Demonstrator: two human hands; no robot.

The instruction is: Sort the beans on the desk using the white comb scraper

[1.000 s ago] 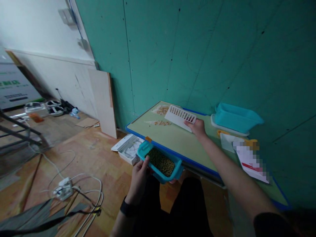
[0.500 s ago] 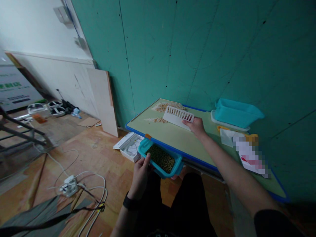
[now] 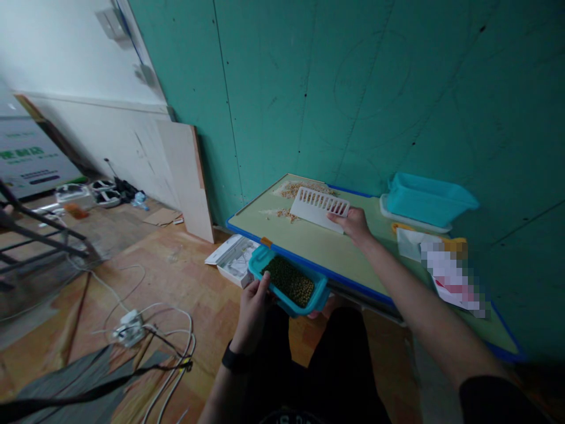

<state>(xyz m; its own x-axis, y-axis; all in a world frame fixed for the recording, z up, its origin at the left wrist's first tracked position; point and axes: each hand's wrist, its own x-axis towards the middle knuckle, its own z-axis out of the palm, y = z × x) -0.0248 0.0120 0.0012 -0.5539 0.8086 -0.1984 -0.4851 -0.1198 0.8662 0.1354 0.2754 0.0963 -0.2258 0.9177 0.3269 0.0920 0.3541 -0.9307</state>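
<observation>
Our left hand [image 3: 252, 300] grips the blue tub [image 3: 321, 292] at its eight o'clock side, fingers closed; our right hand [image 3: 356, 225] pinches the slotted white tool [image 3: 312, 217] at the tub's one o'clock; such one-sided support could tip the tub, spilling beans [image 3: 289, 280].

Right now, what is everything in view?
Table: one, pale green, blue-edged, centre
Wall: one, green, behind table
Side wall: one, white, upper left
Held bin: one, blue, at table's near edge
Beans: many, green and yellowish, in held bin
Slotted plate: one, white, at table's left half
Grain piles: two, yellowish, table's left side
Second bin: one, blue, table's back right
Tray: one, white, under second bin
Packet: one, white and red, table's right end
Open box: one, white, floor beside table
Power strip: one, white, floor left
Leaning board: one, pale, against wall
Floor clutter: uncounted, mixed, far left
Wristband: one, black, left wrist
Left hand: one, bare, on held bin
Right hand: one, bare, on slotted plate
</observation>
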